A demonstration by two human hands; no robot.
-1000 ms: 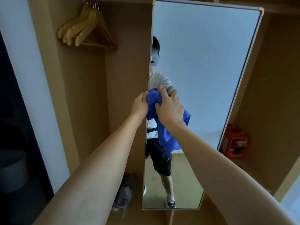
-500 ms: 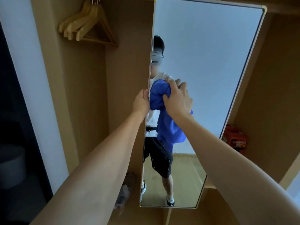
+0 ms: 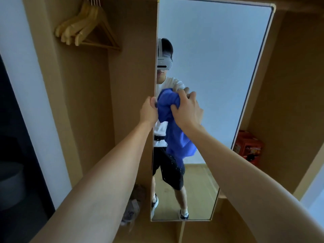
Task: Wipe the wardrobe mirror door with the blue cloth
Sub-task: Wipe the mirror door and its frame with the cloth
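Note:
The tall mirror door (image 3: 215, 55) of the wooden wardrobe stands open in front of me, edged in a thin gold frame. My left hand (image 3: 149, 112) grips the mirror's left edge at about mid height. My right hand (image 3: 187, 111) clutches the bunched blue cloth (image 3: 167, 106) and presses it against the glass just right of that edge. The rest of the cloth hangs down below my right wrist. The glass reflects a person in a white shirt and black shorts.
Several wooden hangers (image 3: 84, 30) hang at the upper left inside the wardrobe. A red box (image 3: 249, 148) sits on a shelf behind the mirror's right edge. A crumpled bag (image 3: 133, 207) lies on the wardrobe floor. A white wall (image 3: 26, 85) stands at left.
My right hand and the cloth have slid slightly up and to the right on the glass. My left hand stays on the mirror's edge. The view has tilted a little.

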